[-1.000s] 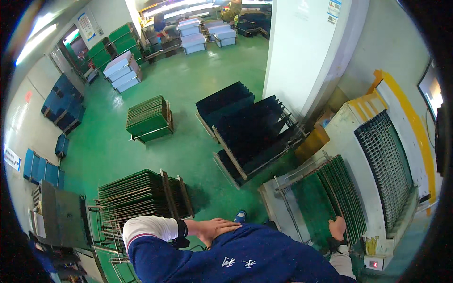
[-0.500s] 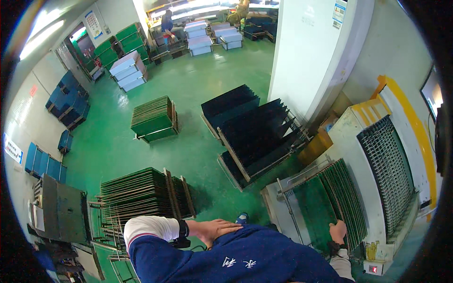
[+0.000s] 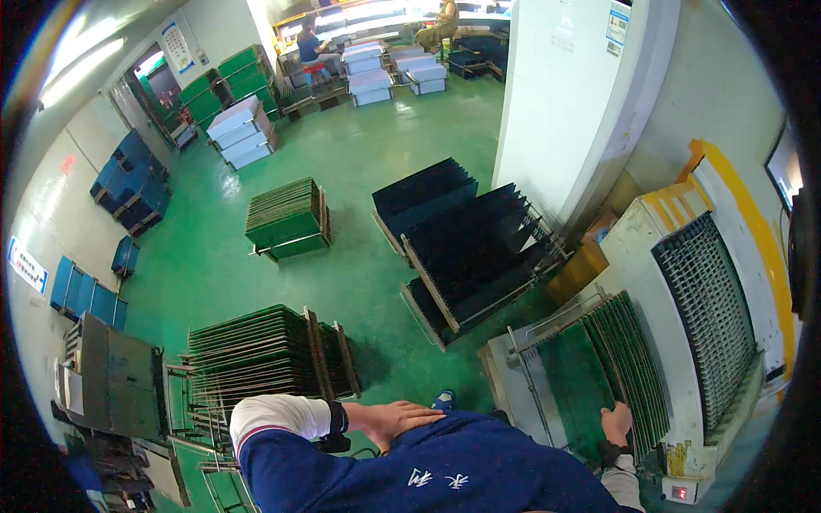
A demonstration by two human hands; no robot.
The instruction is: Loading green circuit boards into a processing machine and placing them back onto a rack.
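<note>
My left hand (image 3: 395,421) lies flat against my chest, over the blue top I wear, fingers together and holding nothing; a dark watch sits on its wrist. My right hand (image 3: 616,422) rests on the near end of a row of green boards (image 3: 629,359) standing upright in a slotted rack (image 3: 513,376) beside a cream and yellow machine (image 3: 710,282). Whether the fingers close on a board I cannot tell.
A rack of stacked green panels (image 3: 256,355) stands at my left. Dark panels (image 3: 470,248) fill racks ahead on the green floor, another green stack (image 3: 286,218) lies beyond. A white pillar (image 3: 564,94), blue crates (image 3: 132,179) and seated people at the far end.
The view has tilted slightly, bringing the far work area more into sight. Both hands stay where they were.
</note>
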